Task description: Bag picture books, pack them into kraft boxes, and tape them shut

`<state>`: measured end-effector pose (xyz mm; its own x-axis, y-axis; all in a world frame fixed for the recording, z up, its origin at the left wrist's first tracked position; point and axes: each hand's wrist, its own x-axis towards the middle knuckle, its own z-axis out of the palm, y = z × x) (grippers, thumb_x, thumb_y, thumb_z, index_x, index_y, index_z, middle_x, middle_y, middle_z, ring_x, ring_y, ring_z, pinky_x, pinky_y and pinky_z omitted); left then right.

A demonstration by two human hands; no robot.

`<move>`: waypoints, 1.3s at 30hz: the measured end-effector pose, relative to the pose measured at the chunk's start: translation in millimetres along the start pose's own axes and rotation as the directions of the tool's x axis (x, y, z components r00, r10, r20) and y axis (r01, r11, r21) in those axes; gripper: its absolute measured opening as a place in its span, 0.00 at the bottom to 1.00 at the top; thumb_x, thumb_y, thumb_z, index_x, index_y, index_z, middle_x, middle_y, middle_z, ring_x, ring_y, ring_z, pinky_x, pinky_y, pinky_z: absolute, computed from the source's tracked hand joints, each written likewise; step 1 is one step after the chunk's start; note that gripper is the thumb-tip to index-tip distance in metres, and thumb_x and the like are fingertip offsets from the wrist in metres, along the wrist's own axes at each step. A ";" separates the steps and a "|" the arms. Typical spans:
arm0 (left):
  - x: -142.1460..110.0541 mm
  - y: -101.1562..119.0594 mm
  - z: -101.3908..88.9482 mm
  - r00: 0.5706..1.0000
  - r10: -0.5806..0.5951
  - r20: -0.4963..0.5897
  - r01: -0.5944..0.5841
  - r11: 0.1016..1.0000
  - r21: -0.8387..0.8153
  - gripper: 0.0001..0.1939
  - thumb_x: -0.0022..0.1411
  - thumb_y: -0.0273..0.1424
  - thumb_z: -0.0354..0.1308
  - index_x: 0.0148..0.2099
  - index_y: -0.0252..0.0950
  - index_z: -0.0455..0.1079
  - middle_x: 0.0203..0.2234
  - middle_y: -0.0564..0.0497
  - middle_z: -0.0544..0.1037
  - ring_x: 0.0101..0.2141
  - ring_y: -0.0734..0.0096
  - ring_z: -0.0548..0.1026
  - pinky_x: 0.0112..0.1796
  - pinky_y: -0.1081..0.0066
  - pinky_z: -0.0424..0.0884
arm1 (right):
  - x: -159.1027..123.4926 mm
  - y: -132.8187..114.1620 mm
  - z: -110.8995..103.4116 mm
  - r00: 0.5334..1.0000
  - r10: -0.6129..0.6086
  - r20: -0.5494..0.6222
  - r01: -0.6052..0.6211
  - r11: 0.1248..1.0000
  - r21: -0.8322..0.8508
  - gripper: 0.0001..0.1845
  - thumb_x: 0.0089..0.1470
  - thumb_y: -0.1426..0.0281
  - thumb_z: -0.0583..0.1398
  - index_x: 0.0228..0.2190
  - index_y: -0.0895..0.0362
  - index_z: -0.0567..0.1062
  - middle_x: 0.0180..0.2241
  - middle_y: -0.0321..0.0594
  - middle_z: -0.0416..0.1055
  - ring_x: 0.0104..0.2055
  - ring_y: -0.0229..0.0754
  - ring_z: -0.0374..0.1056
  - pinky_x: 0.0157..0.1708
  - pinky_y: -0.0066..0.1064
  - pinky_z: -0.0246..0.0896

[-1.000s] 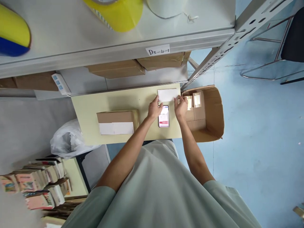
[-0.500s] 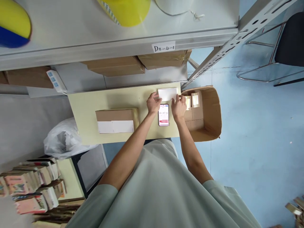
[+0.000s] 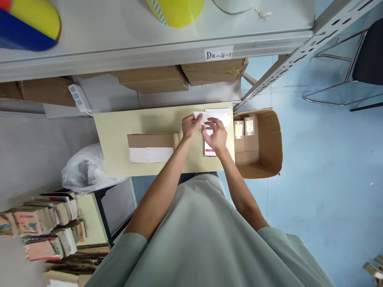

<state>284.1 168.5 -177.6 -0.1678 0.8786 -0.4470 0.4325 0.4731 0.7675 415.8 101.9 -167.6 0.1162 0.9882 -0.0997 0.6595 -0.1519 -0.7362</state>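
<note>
In the head view, my left hand (image 3: 190, 126) pinches a small white paper slip (image 3: 198, 115) above the pale yellow table (image 3: 115, 126). Close by on the right, my right hand (image 3: 216, 136) has its thumb and fingertips drawn together at the slip's lower right edge; what is between them is too small to make out. Under that hand lies a phone (image 3: 210, 150) with a lit screen, partly covered. A flat white stack of paper or labels (image 3: 221, 116) rests just beyond my fingers. Left of my hands is a closed cardboard box (image 3: 152, 140) with white labels along its near side.
An open carton (image 3: 271, 139) holding small taped boxes stands off the table's right end. Above the far edge runs a grey metal shelf (image 3: 167, 54) with tape rolls on it. A plastic bag (image 3: 86, 169) and stacked books (image 3: 44, 227) are at left; a chair (image 3: 371, 56) is far right.
My left hand now has a small white slip, raised left of the white stack. My right hand has moved left and nearer, off the stack and over the phone. The view has shifted slightly.
</note>
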 end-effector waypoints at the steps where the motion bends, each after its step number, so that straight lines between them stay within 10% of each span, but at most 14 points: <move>1: 4.6 -2.0 -7.6 0.999 -0.011 -0.035 0.011 1.000 -0.001 0.26 0.68 0.55 0.66 0.31 0.39 0.70 0.24 0.53 0.74 0.34 0.65 0.77 0.35 0.71 0.72 | 4.2 0.1 -0.4 0.999 0.044 0.031 -0.045 0.998 0.033 0.21 0.77 0.53 0.54 0.48 0.52 0.82 0.54 0.48 0.80 0.58 0.53 0.75 0.57 0.40 0.74; 7: 28.7 -14.2 -37.8 0.990 -0.089 -0.111 0.084 0.995 -0.048 0.24 0.68 0.54 0.67 0.32 0.40 0.70 0.25 0.53 0.75 0.34 0.66 0.76 0.32 0.72 0.69 | 62.4 24.8 11.0 0.898 0.352 0.264 -0.402 0.901 0.166 0.29 0.77 0.49 0.56 0.28 0.53 0.78 0.23 0.38 0.78 0.28 0.46 0.78 0.42 0.35 0.74; 14: 37.2 -13.5 -38.0 0.985 -0.084 -0.153 0.088 0.996 0.021 0.17 0.69 0.41 0.67 0.32 0.36 0.74 0.29 0.50 0.80 0.35 0.65 0.78 0.39 0.69 0.71 | 98.7 37.5 23.1 0.747 0.546 0.379 -0.618 0.781 0.091 0.30 0.75 0.58 0.63 0.20 0.54 0.75 0.15 0.35 0.73 0.16 0.39 0.69 0.35 0.32 0.74; 31: 28.2 -7.7 -38.9 0.983 -0.060 -0.174 0.099 0.968 0.230 0.17 0.70 0.42 0.62 0.29 0.40 0.69 0.29 0.48 0.79 0.34 0.61 0.76 0.41 0.66 0.67 | 106.7 33.7 21.8 0.635 0.628 0.449 -0.730 0.678 0.084 0.20 0.74 0.62 0.63 0.29 0.55 0.78 0.16 0.35 0.75 0.18 0.38 0.71 0.30 0.26 0.74; 39: -29.2 15.7 -72.2 0.951 0.011 -0.309 -0.027 0.998 -0.049 0.25 0.71 0.41 0.65 0.24 0.41 0.61 0.20 0.56 0.61 0.27 0.68 0.62 0.33 0.67 0.59 | 108.3 17.6 14.5 0.624 0.646 0.439 -0.716 0.698 -0.010 0.22 0.76 0.61 0.60 0.29 0.56 0.80 0.19 0.40 0.75 0.22 0.43 0.75 0.39 0.32 0.77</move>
<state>231.8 155.0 -119.4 -0.4288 0.8606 -0.2749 0.3927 0.4516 0.8012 429.2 206.6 -201.0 0.1726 0.5271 -0.8321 0.3841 -0.8139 -0.4359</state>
